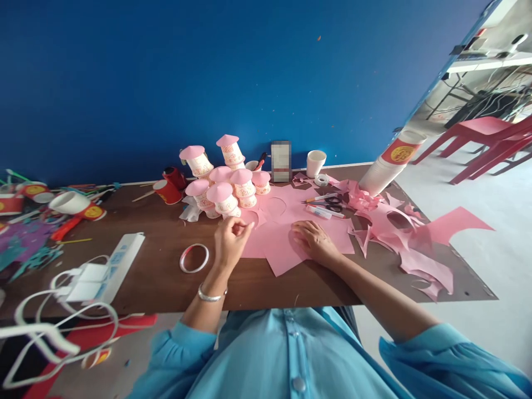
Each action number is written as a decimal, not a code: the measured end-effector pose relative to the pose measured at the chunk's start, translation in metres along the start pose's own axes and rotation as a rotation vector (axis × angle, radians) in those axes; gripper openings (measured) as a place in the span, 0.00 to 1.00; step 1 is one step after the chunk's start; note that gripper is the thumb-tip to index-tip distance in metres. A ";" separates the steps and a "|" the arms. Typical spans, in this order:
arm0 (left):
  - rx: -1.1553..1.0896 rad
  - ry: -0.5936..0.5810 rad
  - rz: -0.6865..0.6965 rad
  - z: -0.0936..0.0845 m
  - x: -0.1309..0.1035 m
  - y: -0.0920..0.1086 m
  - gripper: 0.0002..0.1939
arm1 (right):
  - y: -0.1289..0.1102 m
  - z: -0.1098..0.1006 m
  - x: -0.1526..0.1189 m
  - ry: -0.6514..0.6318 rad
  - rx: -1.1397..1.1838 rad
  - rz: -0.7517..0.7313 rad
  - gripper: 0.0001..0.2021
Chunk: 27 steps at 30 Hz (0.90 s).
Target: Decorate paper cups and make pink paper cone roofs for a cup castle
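Note:
My left hand [231,239] is raised over the left edge of the pink paper [278,261], its thumb and fingers curled together in a pinch. Whether anything small is between those fingertips I cannot make out. Flat on the sheets rests my right hand [316,241], palm down with the fingers stretched out. Circle outlines show on the paper between and beyond the hands. Just past my left hand stands a cluster of printed paper cups [244,192] with pink cone tops. Scissors [333,203] and a white glue tube [318,212] lie beyond my right hand.
Pink paper scraps [428,266] and a leaning stack of paper cups [378,172] occupy the right side. A tape roll [194,259] lies left of my left hand. Further left are a power strip [122,266], cables and red cups [168,188]. A blue wall [266,72] closes off the back.

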<state>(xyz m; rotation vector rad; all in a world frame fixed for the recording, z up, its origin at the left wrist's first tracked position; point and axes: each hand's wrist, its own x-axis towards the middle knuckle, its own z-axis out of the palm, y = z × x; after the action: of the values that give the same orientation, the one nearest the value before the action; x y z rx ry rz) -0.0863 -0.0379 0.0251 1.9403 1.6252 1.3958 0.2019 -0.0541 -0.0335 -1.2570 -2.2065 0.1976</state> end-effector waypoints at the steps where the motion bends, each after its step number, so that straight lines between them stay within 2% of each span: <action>1: 0.037 0.067 -0.036 -0.009 0.003 -0.003 0.13 | 0.000 0.000 0.000 0.000 0.001 -0.004 0.13; 4: 0.123 0.216 -0.120 -0.031 0.015 -0.017 0.17 | 0.000 0.000 -0.001 -0.005 0.000 -0.021 0.13; 8: 0.231 0.221 -0.147 -0.041 0.033 -0.030 0.26 | 0.001 0.001 -0.003 0.002 -0.002 -0.025 0.13; 16: 0.332 0.149 -0.210 -0.033 0.055 -0.031 0.25 | 0.001 0.001 -0.005 -0.018 0.000 -0.012 0.13; 21: 0.327 0.146 -0.255 -0.025 0.059 -0.031 0.19 | 0.000 -0.001 -0.004 -0.024 0.018 -0.006 0.13; 27: 0.325 0.172 -0.249 -0.020 0.065 -0.029 0.24 | 0.000 -0.002 -0.004 -0.025 0.027 -0.005 0.13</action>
<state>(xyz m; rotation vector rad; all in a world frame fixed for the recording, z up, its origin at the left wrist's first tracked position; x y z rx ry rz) -0.1254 0.0213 0.0473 1.7301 2.2074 1.2944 0.2046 -0.0579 -0.0335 -1.2400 -2.2212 0.2420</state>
